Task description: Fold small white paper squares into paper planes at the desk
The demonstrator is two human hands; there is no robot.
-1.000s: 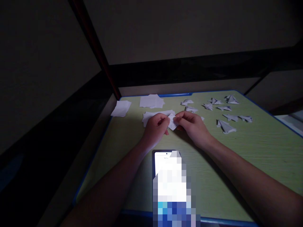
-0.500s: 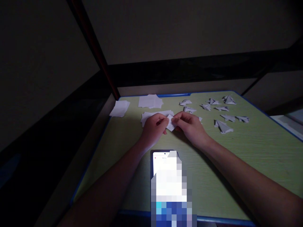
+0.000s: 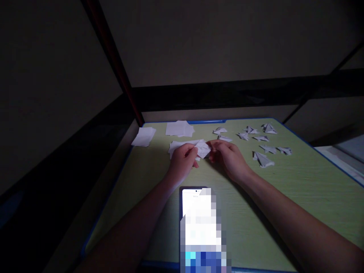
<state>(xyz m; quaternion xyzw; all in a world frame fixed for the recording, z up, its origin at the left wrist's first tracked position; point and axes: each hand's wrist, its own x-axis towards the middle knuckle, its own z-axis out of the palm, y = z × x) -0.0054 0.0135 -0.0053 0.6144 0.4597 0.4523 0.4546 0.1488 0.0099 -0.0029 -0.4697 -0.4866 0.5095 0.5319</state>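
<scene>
Between thumb and fingers, my left hand (image 3: 183, 158) pinches a small folded white paper (image 3: 203, 150) above the table. The paper is diamond-shaped with crease lines across its face. My right hand (image 3: 229, 156) is closed at the paper's right corner, its fingertips curled and partly hidden there. Just behind my left hand lies a stack of white paper sheets (image 3: 176, 145), partly covered by the hand. A lit phone (image 3: 196, 223) lies nearer me, below both hands, most of its screen blurred into blocks.
Two more stacks of white paper, a back stack (image 3: 178, 129) and a left stack (image 3: 144, 136), lie at the far side. Several folded paper pieces (image 3: 262, 160) are spread over the right side of the green, blue-edged table (image 3: 298, 204). A wall (image 3: 213, 98) stands behind.
My right thumb has drawn back from the paper's face to its right corner, so more of the paper shows. The whole view has shifted slightly, with the table lower in it.
</scene>
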